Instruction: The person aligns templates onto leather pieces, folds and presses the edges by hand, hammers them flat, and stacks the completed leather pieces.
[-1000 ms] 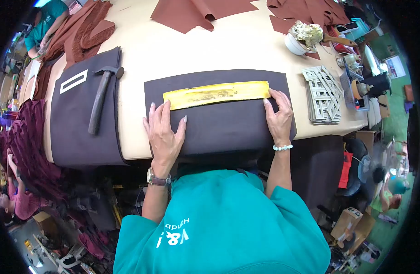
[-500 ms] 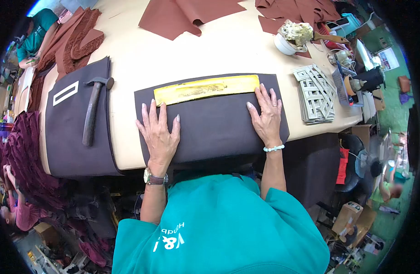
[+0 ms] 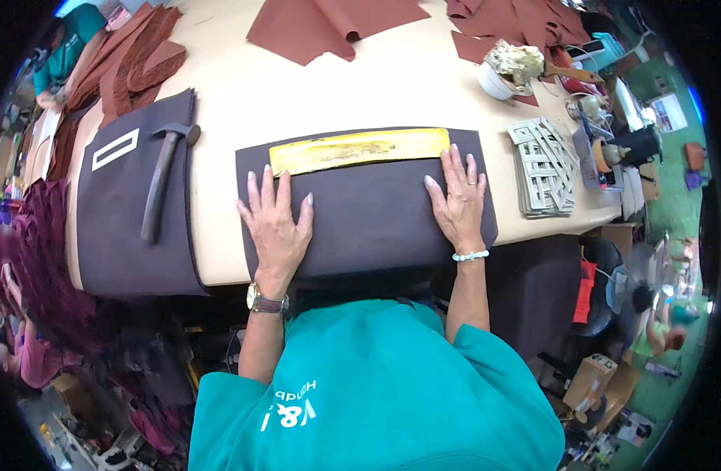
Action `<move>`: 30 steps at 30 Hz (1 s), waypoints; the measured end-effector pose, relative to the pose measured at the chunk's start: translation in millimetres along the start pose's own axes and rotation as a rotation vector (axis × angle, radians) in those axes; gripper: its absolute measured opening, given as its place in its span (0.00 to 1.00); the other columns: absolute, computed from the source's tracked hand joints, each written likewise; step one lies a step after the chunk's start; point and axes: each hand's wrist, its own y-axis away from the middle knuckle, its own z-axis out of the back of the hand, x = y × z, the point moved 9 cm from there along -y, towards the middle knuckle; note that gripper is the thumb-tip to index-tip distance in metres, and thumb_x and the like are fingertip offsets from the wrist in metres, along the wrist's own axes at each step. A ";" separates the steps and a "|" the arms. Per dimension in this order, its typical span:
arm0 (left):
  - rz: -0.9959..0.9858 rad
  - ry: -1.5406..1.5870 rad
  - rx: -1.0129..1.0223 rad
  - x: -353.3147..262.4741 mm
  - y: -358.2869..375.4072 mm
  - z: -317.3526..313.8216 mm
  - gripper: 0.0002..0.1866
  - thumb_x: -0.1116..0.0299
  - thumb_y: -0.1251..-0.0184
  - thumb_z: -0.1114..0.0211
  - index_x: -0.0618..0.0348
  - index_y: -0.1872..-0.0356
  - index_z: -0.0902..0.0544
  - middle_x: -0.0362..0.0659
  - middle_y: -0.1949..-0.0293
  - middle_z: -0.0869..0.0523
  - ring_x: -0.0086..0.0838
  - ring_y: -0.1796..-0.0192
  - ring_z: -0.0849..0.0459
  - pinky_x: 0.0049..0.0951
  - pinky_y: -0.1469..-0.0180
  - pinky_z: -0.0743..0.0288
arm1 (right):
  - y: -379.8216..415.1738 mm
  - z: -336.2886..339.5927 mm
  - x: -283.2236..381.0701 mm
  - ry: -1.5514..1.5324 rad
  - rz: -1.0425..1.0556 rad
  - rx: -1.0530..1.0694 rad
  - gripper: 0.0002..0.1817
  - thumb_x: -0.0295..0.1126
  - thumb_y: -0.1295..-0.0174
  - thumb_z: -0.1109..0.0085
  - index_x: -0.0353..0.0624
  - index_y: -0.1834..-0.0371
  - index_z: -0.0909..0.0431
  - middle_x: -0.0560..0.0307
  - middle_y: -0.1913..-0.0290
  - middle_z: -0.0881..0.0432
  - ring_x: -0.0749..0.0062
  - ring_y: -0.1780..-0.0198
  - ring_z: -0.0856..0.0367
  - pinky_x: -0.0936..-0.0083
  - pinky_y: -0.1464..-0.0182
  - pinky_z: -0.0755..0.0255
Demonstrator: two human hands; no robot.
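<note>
A dark, smooth panel, leather-like (image 3: 360, 220), lies flat at the table's front edge. Along its far side rests a long yellow strip (image 3: 404, 144) with dark smudges on its surface. My left hand (image 3: 278, 224) is laid flat on the panel with fingers spread, its fingertips at the strip's left end. On the other side, my right hand (image 3: 460, 206) lies palm down with fingers stretched out, the tips touching or just beside the strip's right end.
Left of the panel, a hammer (image 3: 161, 177) and a white rectangular frame (image 3: 115, 149) lie on stacked dark sheets (image 3: 113, 235). To the right are patterned cut pieces (image 3: 542, 169) and a white bowl (image 3: 495, 82) with a brush (image 3: 568, 72). Another person (image 3: 70, 47) works at far left.
The view has shifted slightly, so the table items sit a little further right in it. Both hands stay flat on the panel at the strip's ends.
</note>
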 end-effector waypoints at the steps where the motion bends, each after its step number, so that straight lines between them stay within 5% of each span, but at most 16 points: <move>1: -0.002 -0.004 -0.002 -0.6 -0.5 -0.4 0.28 0.57 0.37 0.42 0.59 0.39 0.31 0.53 0.35 0.36 0.51 0.30 0.45 0.63 0.36 0.54 | 0.2 0.1 -0.6 0.005 0.000 0.002 0.31 0.48 0.38 0.50 0.45 0.34 0.37 0.53 0.31 0.40 0.47 0.30 0.47 0.47 0.31 0.58; 30: 0.037 -0.053 0.059 1.0 -1.5 -7.0 0.31 0.55 0.36 0.46 0.59 0.34 0.37 0.55 0.32 0.42 0.52 0.29 0.48 0.63 0.35 0.56 | -1.1 -0.9 0.4 0.024 0.000 0.045 0.33 0.49 0.39 0.50 0.45 0.33 0.39 0.53 0.30 0.41 0.48 0.29 0.49 0.48 0.30 0.60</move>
